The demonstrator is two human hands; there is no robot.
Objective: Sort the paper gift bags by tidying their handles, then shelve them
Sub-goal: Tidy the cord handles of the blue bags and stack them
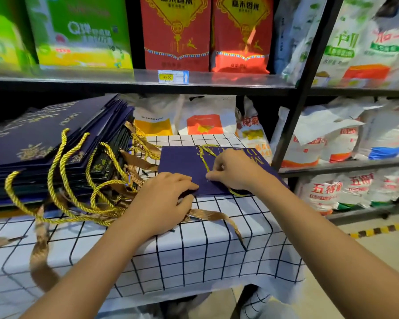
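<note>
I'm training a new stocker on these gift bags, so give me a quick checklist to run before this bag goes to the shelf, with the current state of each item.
1. Single navy bag lies flat on the checked cloth: ok.
2. Left hand steadies the bag's near edge: ok.
3. Right hand pinches the gold cord handle: ok.
4. Cord tucked flat on the bag: not ok, a loop sticks out past the near edge.
5. Second handle tidy: cannot tell, hidden.
6. Bag stack handles neat: not ok, cords and ribbons sprawl loose.
</note>
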